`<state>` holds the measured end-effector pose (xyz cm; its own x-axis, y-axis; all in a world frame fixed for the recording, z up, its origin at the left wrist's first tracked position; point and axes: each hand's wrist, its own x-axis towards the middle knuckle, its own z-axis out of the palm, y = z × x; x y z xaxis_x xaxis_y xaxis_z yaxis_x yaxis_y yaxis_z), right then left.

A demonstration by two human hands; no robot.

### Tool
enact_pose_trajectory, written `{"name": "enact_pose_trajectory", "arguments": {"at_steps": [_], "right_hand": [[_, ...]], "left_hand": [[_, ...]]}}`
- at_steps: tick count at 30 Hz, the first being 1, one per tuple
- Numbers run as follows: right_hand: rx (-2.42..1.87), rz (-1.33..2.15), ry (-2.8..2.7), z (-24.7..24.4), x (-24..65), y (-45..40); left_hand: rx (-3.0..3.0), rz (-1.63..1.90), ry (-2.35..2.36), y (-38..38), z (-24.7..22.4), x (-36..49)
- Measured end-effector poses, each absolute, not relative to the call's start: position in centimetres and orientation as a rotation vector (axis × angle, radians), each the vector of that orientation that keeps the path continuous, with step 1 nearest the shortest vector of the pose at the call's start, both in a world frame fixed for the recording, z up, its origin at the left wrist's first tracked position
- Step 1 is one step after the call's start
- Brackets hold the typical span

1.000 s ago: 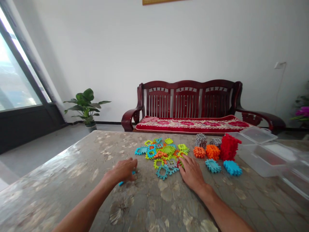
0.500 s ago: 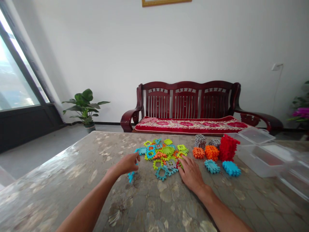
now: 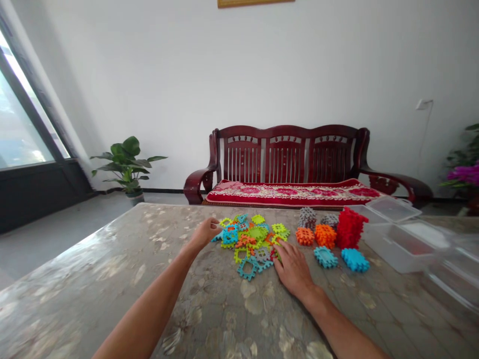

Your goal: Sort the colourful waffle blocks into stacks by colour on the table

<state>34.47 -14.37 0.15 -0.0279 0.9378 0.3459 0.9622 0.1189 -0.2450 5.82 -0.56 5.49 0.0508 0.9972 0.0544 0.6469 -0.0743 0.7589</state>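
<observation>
My left hand (image 3: 205,233) is at the left edge of a mixed pile of interlocking plastic tiles, fingers stretched toward the blue tiles (image 3: 229,234). Its fingers look apart, with no tile plainly gripped. At the pile's right side rests my right hand (image 3: 294,267), fingers spread loosely over the edge, touching or just above a few green and red tiles partly hidden beneath. Lime-green tiles (image 3: 258,233), an orange tile (image 3: 245,241), a grey window tile (image 3: 262,255) and a teal frame tile (image 3: 247,268) lie between the hands.
Right of the pile stand stacks sorted by colour: orange (image 3: 325,236), grey (image 3: 307,218), red (image 3: 351,228) and blue (image 3: 355,260). Beyond them are clear plastic boxes (image 3: 402,249). A patterned cover lies on the table (image 3: 209,309); a wooden bench (image 3: 288,149) stands behind it.
My left hand has moved up and away from me to the pile's edge. The blue tile below it no longer shows at that spot. My right hand stays in nearly the same place.
</observation>
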Motion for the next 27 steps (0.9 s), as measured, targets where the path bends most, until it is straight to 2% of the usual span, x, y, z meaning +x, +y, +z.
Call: {"name": "enact_pose_trajectory", "arguments": {"at_steps": [4,8,14,22,27], "right_hand": [[-1.844,-0.063,-1.993,0.3,34.4,-14.4],[-1.851,-0.066,-1.990,0.5,34.4,-14.5],[-1.857,-0.050,-1.998,0.5,34.4,-14.5],[-1.837,-0.076,-1.984,0.2,34.4,-14.4],[-1.845,-0.056,-1.978,0.3,34.5,-14.4]], "left_hand": [[1.994,0.881,1.563,-3.1,5.4,6.8],[2.341,0.589,1.464,-7.5,6.2,9.1],[2.527,0.094,1.613,-10.9,6.0,12.0],[2.547,-0.052,1.651,-9.8,5.7,13.1],[2.547,-0.026,1.634,-10.0,6.7,13.3]]}}
